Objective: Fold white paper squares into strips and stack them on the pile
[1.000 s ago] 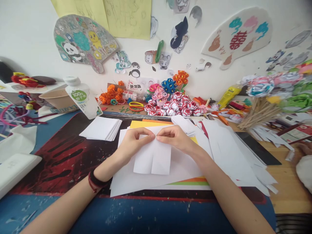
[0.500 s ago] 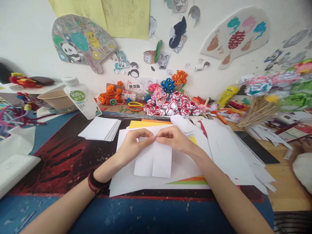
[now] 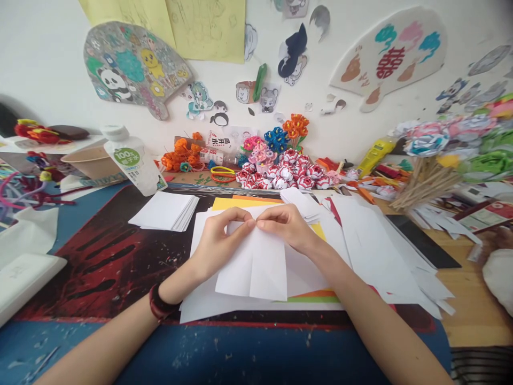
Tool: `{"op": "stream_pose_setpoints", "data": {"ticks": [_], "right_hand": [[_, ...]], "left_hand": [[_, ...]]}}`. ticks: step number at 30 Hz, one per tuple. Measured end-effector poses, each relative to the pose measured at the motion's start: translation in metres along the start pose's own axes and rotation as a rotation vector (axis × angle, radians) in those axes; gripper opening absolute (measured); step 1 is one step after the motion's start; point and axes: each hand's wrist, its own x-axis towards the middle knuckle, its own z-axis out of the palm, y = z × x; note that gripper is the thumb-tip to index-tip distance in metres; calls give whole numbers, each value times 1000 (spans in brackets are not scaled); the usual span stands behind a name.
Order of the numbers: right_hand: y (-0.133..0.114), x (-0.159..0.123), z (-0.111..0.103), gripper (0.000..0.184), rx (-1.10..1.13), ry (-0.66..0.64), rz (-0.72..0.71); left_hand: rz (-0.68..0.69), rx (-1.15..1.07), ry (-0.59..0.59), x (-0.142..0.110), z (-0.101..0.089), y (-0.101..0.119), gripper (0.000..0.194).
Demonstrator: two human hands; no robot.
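I can see the left hand [image 3: 221, 235] and right hand [image 3: 285, 223] both pinching the far edge of a creased white square [image 3: 252, 270], fingertips nearly meeting, the square held over the large white sheet [image 3: 305, 267]. Left of that sheet sits a stack of paper squares [image 3: 162, 211]; behind it, red-and-white flowers [image 3: 305, 175]; right of it, loose white papers [image 3: 377, 251]

Left hand [image 3: 213, 241] and right hand [image 3: 291, 229] pinch (nearly touching).
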Motion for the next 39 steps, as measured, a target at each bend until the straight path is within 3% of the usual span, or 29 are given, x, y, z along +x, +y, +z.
{"op": "stream_pose_setpoints", "data": {"ticks": [6, 14, 19, 23, 32, 39], "right_hand": [[-4, -1, -5, 14, -96, -7, -15], [3, 4, -18, 19, -396, -22, -5], [18, 10, -23, 17, -459, -11, 63], [24, 11, -31, 20, -499, 25, 87], [22, 12, -33, 29, -293, 108, 65], [24, 12, -39, 42, 11, 80, 312]], "left_hand": [[-45, -55, 8, 3, -1, -3, 17], [-144, 55, -117, 13, -3, -25, 21], [-203, 20, -68, 13, 5, -47, 27], [-267, -141, -11, 12, 6, -54, 28], [-372, -431, 4, 14, 3, -50, 32], [-397, -484, 115, 13, 3, -50, 30]]}}
